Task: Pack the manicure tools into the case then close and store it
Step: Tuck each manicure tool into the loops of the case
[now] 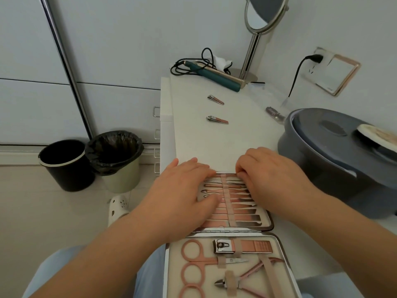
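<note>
Both hands work over the far half of the open case (271,223), which lies flat on the white counter (225,134) just in front of me.

Head view, hands. My left hand (182,190) lies spread, fingers straight, flat on the left ends of the slim tools (238,206) in the far half; I judge it is there to steady the row. My right hand (270,179) has its fingers curled at the top right of that row, just beside the elastic strap (227,196). It appears to pinch the end of the topmost tool to seat it under the strap, but the fingertips hide the contact, so I cannot tell for certain.

Head view, case. The near half already holds scissors (193,258), a large nail clipper (242,246) and cuticle nippers (247,276), each under its own loop.

Head view, remaining items. Two small nail clippers (217,120) (215,99) lie loose on the counter, well apart from the case, toward the far end. They are not yet packed, so I judge the case cannot be closed yet.

Head view, surroundings. A hair straightener (214,75) and a mirror on a stand (261,14) sit at the far end of the counter. A grey lidded tub (322,151) stands to the right, near my right hand. Two waste bins (66,164) stand on the floor to the left.
</note>
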`<state>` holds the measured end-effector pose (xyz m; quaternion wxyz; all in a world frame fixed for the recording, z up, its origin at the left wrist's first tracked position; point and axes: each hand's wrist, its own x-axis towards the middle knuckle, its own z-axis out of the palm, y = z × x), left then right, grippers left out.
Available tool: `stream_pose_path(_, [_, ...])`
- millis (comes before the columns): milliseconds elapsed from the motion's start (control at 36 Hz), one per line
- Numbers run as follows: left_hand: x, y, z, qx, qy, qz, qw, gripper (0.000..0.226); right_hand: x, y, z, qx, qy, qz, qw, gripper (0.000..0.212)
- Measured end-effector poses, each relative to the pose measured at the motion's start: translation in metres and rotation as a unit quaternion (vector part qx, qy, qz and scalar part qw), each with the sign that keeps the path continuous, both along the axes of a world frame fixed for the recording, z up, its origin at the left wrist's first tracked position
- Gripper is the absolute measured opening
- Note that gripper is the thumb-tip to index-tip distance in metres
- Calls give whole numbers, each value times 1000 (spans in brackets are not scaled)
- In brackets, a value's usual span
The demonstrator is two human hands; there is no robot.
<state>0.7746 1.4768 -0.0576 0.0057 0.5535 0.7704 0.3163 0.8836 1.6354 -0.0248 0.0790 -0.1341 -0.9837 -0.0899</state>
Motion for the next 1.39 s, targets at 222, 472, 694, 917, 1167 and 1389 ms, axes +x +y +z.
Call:
stream_pose_path(222, [-5,3,7,39,-75,60,995,34,-6,-4,1,15,10,36,999,12])
stream_pose_path(472, [-34,2,17,-34,-41,106,993,13,5,6,4,-132,22,-22,991,10])
stream_pose_path(694, [-41,2,17,-36,-129,108,985,8,11,11,1,-249,52,-74,964,7])
stream_pose_path(917, [-42,1,16,-20,-142,122,982,7,6,12,-3,-252,74,-80,962,5])
stream_pose_path(1167, [-41,10,13,29,-122,163,979,8,-7,20,-5,-240,107,-87,961,7])
stream_pose_path(1389, [-43,18,11,31,-131,190,972,11,-20,27,-6,-239,108,-113,958,8])
